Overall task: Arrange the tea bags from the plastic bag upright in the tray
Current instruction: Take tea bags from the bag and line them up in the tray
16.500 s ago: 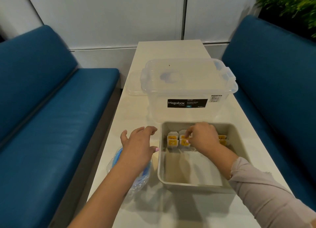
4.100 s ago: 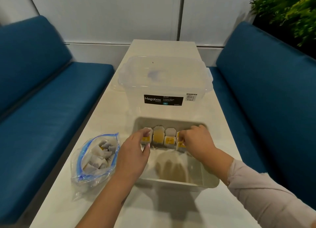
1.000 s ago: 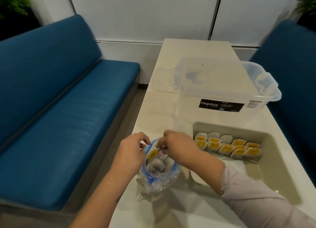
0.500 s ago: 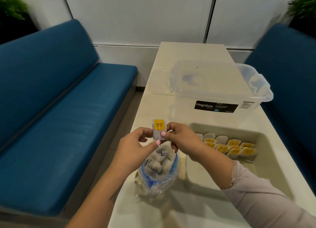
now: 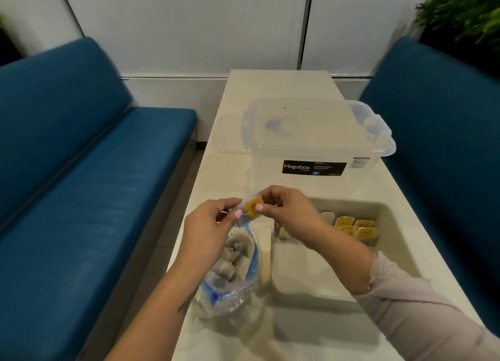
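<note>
Both hands hold one tea bag with a yellow tag in the air above the plastic bag. My left hand pinches its left side and my right hand pinches its right side. The clear zip bag with a blue seal lies open on the table below, with several tea bags inside. Right of it sits the beige tray. A row of tea bags with yellow tags stands upright at the tray's far end, partly hidden by my right hand.
A clear lidded Megabox container stands on the white table just beyond the tray. Blue benches run along both sides of the narrow table. A green plant is at the far right.
The tea bag has come out of the plastic bag and is held up between both hands. Over the last half second the tag turned from upright to tilted.
</note>
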`<control>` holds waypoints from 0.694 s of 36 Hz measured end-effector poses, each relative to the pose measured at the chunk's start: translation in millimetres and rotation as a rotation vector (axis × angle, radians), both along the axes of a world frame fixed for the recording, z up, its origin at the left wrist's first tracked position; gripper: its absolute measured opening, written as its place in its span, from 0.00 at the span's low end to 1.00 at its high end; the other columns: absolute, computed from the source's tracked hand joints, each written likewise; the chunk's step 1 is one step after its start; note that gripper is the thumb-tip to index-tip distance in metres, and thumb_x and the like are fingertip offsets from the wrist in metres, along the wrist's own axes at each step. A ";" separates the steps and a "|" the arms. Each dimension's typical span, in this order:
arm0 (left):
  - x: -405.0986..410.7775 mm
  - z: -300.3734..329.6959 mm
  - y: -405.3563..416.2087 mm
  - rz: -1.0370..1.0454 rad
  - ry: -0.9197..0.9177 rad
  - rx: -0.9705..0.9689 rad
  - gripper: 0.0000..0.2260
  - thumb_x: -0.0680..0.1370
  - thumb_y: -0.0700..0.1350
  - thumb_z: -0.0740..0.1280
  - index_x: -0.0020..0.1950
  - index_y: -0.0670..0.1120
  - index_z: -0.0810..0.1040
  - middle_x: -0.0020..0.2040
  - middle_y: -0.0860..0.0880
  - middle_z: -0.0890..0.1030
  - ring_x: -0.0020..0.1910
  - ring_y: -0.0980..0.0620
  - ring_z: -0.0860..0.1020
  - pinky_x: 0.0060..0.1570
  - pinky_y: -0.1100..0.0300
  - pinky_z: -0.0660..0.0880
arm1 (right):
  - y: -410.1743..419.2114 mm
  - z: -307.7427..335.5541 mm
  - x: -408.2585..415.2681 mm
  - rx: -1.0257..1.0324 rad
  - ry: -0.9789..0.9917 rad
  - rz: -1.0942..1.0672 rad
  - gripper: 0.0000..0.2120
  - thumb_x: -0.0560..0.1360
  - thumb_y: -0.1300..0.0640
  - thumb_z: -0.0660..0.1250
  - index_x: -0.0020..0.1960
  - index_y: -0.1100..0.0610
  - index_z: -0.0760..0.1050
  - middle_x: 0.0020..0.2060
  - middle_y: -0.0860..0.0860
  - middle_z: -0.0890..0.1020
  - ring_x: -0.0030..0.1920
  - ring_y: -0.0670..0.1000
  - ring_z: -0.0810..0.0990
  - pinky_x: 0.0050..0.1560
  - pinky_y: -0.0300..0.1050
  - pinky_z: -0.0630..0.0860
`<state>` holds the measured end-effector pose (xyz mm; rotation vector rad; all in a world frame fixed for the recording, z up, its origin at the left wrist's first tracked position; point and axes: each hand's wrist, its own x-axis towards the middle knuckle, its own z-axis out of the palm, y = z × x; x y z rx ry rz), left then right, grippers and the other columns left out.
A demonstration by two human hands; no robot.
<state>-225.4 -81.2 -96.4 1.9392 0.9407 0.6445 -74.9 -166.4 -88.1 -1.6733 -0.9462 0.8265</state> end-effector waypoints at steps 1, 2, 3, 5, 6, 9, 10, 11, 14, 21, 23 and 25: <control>3.7 0.8 -2.5 -0.003 -0.017 -0.006 0.10 0.76 0.45 0.69 0.57 0.52 0.81 0.48 0.56 0.82 0.46 0.60 0.79 0.45 0.70 0.75 | -2.5 -1.0 3.2 0.000 0.003 -0.016 0.02 0.74 0.63 0.70 0.47 0.59 0.78 0.37 0.50 0.80 0.25 0.36 0.71 0.29 0.29 0.67; 8.0 1.8 -5.2 -0.006 -0.040 -0.018 0.10 0.76 0.45 0.69 0.57 0.53 0.81 0.47 0.56 0.81 0.45 0.59 0.80 0.48 0.65 0.77 | -5.7 -1.4 6.2 -0.005 0.008 -0.034 0.02 0.74 0.63 0.70 0.47 0.60 0.78 0.35 0.49 0.79 0.25 0.36 0.71 0.28 0.29 0.66; 12.5 2.8 -8.1 -0.010 -0.065 -0.030 0.10 0.76 0.44 0.70 0.56 0.53 0.80 0.46 0.56 0.81 0.44 0.57 0.80 0.49 0.61 0.78 | -9.2 -2.0 9.5 -0.010 0.015 -0.054 0.03 0.73 0.63 0.70 0.46 0.61 0.78 0.33 0.49 0.78 0.25 0.37 0.70 0.27 0.29 0.66; 21.6 5.2 -14.3 -0.022 -0.110 -0.042 0.10 0.76 0.44 0.69 0.55 0.56 0.79 0.44 0.56 0.81 0.43 0.55 0.80 0.49 0.57 0.79 | -16.7 -3.4 16.0 -0.016 0.025 -0.086 0.03 0.73 0.62 0.71 0.44 0.58 0.78 0.33 0.51 0.78 0.27 0.42 0.70 0.27 0.32 0.66; 26.2 6.3 -17.5 -0.029 -0.128 -0.047 0.10 0.76 0.43 0.69 0.54 0.56 0.78 0.44 0.56 0.81 0.43 0.56 0.80 0.49 0.57 0.79 | -20.6 -3.9 19.2 -0.017 0.028 -0.099 0.04 0.72 0.61 0.72 0.42 0.56 0.77 0.34 0.53 0.78 0.29 0.45 0.70 0.27 0.34 0.67; 39.4 8.5 -27.8 -0.055 -0.170 -0.061 0.11 0.75 0.43 0.70 0.53 0.56 0.78 0.45 0.54 0.81 0.44 0.55 0.80 0.49 0.57 0.79 | -33.7 -3.4 29.4 -0.025 0.052 -0.128 0.05 0.72 0.61 0.73 0.42 0.55 0.77 0.34 0.57 0.78 0.30 0.51 0.70 0.26 0.38 0.69; 43.8 8.8 -31.6 -0.062 -0.179 -0.070 0.11 0.75 0.42 0.70 0.53 0.56 0.78 0.45 0.54 0.81 0.44 0.55 0.80 0.49 0.56 0.79 | -38.4 -2.9 33.1 -0.020 0.060 -0.133 0.05 0.72 0.61 0.73 0.42 0.56 0.77 0.34 0.57 0.78 0.28 0.49 0.70 0.25 0.38 0.69; 47.9 9.0 -35.9 -0.069 -0.188 -0.082 0.11 0.74 0.41 0.71 0.52 0.56 0.78 0.45 0.54 0.81 0.44 0.55 0.80 0.49 0.55 0.80 | -43.1 -2.0 37.0 -0.013 0.064 -0.136 0.05 0.72 0.62 0.72 0.42 0.56 0.77 0.33 0.56 0.78 0.26 0.47 0.70 0.24 0.37 0.69; 59.9 7.5 -46.5 -0.085 -0.206 -0.103 0.12 0.72 0.40 0.73 0.50 0.56 0.78 0.44 0.54 0.82 0.44 0.56 0.81 0.48 0.56 0.80 | -57.7 3.6 48.4 0.006 0.040 -0.138 0.03 0.72 0.65 0.71 0.44 0.61 0.78 0.31 0.50 0.78 0.22 0.40 0.70 0.25 0.32 0.68; 80.9 -1.0 -67.0 -0.171 -0.134 -0.081 0.17 0.70 0.38 0.74 0.55 0.53 0.77 0.46 0.57 0.81 0.42 0.68 0.78 0.41 0.77 0.72 | -88.6 14.7 85.1 -0.104 -0.200 -0.147 0.10 0.69 0.63 0.75 0.37 0.50 0.79 0.31 0.45 0.79 0.32 0.41 0.75 0.38 0.37 0.72; 81.8 -6.4 -69.0 -0.172 -0.062 -0.003 0.17 0.71 0.39 0.73 0.56 0.54 0.76 0.48 0.60 0.80 0.45 0.68 0.77 0.43 0.80 0.69 | -96.7 19.5 94.9 -0.194 -0.357 -0.153 0.09 0.69 0.60 0.75 0.38 0.48 0.79 0.30 0.43 0.78 0.34 0.43 0.74 0.40 0.40 0.72; 82.2 -13.1 -71.8 -0.155 0.004 0.076 0.17 0.72 0.39 0.72 0.58 0.54 0.76 0.50 0.60 0.79 0.48 0.65 0.76 0.44 0.82 0.65 | -106.4 24.1 104.2 -0.284 -0.505 -0.131 0.07 0.70 0.58 0.74 0.41 0.47 0.80 0.32 0.41 0.78 0.37 0.45 0.75 0.42 0.41 0.72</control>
